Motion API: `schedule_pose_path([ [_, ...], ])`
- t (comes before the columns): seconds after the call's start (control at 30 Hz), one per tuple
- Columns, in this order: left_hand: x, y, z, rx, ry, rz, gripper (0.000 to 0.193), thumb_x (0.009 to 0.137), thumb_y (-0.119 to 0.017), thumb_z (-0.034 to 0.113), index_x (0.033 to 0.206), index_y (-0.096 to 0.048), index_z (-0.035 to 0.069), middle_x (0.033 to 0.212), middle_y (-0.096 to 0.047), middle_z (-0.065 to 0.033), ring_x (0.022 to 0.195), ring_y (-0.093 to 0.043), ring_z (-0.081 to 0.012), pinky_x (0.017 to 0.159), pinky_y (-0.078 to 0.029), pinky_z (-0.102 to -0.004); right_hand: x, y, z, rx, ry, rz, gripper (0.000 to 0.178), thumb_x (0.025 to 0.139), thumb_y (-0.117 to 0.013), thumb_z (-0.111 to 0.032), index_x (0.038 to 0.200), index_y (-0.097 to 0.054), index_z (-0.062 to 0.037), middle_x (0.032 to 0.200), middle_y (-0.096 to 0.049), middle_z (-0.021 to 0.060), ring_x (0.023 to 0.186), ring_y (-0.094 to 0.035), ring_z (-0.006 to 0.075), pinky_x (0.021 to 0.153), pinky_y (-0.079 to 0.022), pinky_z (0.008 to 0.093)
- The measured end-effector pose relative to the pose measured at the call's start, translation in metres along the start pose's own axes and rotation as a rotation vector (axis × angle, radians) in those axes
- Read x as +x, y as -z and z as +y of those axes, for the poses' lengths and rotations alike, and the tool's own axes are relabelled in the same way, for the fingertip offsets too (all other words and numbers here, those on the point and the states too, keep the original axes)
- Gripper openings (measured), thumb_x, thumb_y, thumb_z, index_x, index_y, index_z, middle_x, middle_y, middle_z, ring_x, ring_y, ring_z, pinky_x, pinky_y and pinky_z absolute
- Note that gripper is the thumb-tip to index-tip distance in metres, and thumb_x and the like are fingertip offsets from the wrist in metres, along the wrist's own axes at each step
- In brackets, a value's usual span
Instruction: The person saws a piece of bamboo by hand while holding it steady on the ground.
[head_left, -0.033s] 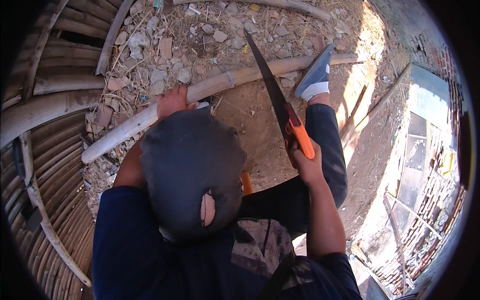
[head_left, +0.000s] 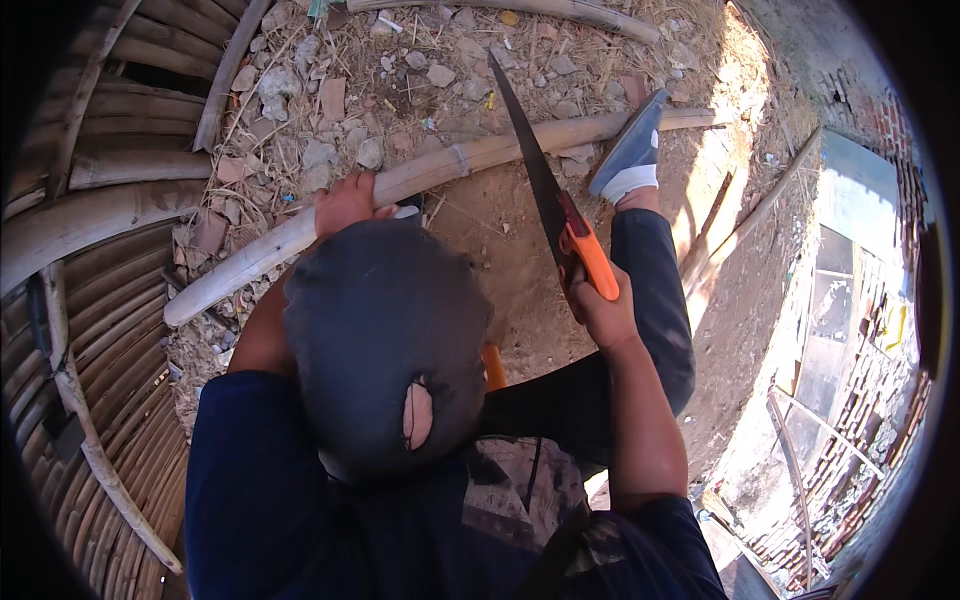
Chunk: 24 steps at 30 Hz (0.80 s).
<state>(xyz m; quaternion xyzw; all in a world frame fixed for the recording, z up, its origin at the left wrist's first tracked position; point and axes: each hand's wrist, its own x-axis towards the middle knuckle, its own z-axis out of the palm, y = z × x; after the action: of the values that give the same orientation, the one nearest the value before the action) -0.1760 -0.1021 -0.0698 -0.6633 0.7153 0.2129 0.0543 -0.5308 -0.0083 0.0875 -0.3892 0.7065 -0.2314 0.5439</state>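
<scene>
A long pale bamboo pole (head_left: pixel 458 160) lies slanting over the ground ahead of me. My left hand (head_left: pixel 346 203) is closed over its left part, fingers curled across the top. In my right hand (head_left: pixel 605 308) is a handsaw (head_left: pixel 588 258), its orange handle gripped and its dark blade pointing up and away. The blade crosses over the pole between my left hand and my shoe (head_left: pixel 630 145), which rests at the pole's right part. Whether the teeth touch the bamboo I cannot tell. A dark rounded cap (head_left: pixel 385 330) hides much of my left forearm.
Rubble, stones and straw (head_left: pixel 370 90) spread beyond the pole. Another bamboo pole (head_left: pixel 590 14) lies at the far edge. Bamboo slat structures (head_left: pixel 110 330) stand on the left. At the right are a thin pole (head_left: pixel 765 200) and a brick wall (head_left: pixel 870 420).
My right hand and the saw have shifted slightly up and to the left, sliding along the blade's line. My left hand stays on the bamboo pole.
</scene>
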Motion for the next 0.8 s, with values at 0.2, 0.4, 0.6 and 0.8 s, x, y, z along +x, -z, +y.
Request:
schedule_pose_path([
  [0.2, -0.001, -0.001, -0.006, 0.031, 0.013, 0.070, 0.069, 0.086, -0.074, 0.052, 0.137, -0.054, 0.010, 0.131, -0.061, -0.0101, 0.127, -0.058, -0.0297, 0.102, -0.042, -0.0546, -0.072, 0.048, -0.001, 0.114, -0.056, 0.024, 0.004, 0.082, -0.056, -0.003, 0.085, -0.057, -0.0008, 0.073, -0.055, 0.0008, 0.057, -0.051, 0.0084, 0.054, -0.040, 0.0233],
  [0.4, -0.007, 0.001, 0.003, 0.007, 0.038, -0.003, 0.069, 0.084, -0.077, 0.049, 0.137, -0.055, 0.011, 0.135, -0.060, -0.0104, 0.127, -0.058, -0.0304, 0.104, -0.042, -0.0542, -0.052, 0.019, 0.008, 0.078, -0.006, 0.077, 0.003, 0.085, -0.057, -0.004, 0.086, -0.058, -0.0018, 0.074, -0.056, -0.0002, 0.061, -0.053, 0.0073, 0.055, -0.042, 0.0246],
  [0.6, -0.002, 0.006, -0.004, -0.017, 0.012, -0.068, 0.067, 0.085, -0.077, 0.049, 0.136, -0.055, 0.010, 0.133, -0.060, -0.0110, 0.126, -0.058, -0.0311, 0.103, -0.042, -0.0553, -0.024, 0.010, -0.007, 0.100, -0.092, 0.095, 0.008, 0.090, -0.060, -0.010, 0.091, -0.061, -0.0026, 0.072, -0.057, -0.0013, 0.058, -0.050, 0.0060, 0.055, -0.040, 0.0230],
  [0.8, -0.006, 0.003, -0.006, -0.025, 0.026, 0.022, 0.070, 0.081, -0.081, 0.047, 0.135, -0.056, 0.010, 0.134, -0.061, -0.0100, 0.126, -0.058, -0.0311, 0.105, -0.043, -0.0526, -0.095, 0.018, 0.016, 0.126, 0.006, 0.080, 0.006, 0.089, -0.060, -0.007, 0.092, -0.060, -0.0016, 0.073, -0.056, -0.0009, 0.061, -0.051, 0.0061, 0.057, -0.041, 0.0229],
])
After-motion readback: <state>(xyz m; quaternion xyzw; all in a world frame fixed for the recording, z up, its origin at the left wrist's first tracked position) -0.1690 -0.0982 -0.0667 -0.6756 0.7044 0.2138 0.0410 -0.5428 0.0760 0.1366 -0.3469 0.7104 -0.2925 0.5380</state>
